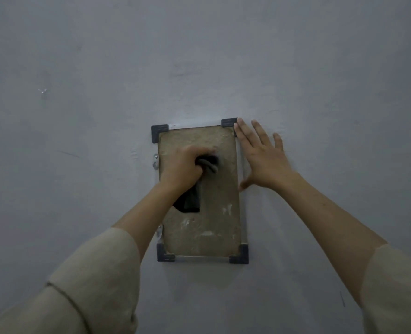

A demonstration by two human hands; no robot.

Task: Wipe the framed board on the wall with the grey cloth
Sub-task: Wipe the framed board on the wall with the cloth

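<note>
up close, left hand [184, 166] fists grey cloth [205, 165] on speckled framed board [207, 227]; right hand [262, 155] splayed on grey wall [79, 68].

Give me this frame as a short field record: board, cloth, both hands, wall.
board: framed board, upright on the wall, brownish face with pale smears, dark corner pieces
cloth: grey cloth, bunched against the upper middle of the board, tail hanging below the fist
left hand: left hand, fist closed on the cloth, pressing it to the board
right hand: right hand, open and flat, fingers spread along the board's right edge and onto the wall
wall: wall, grey, scuffed
sleeves: beige, pushed up the forearms
</note>
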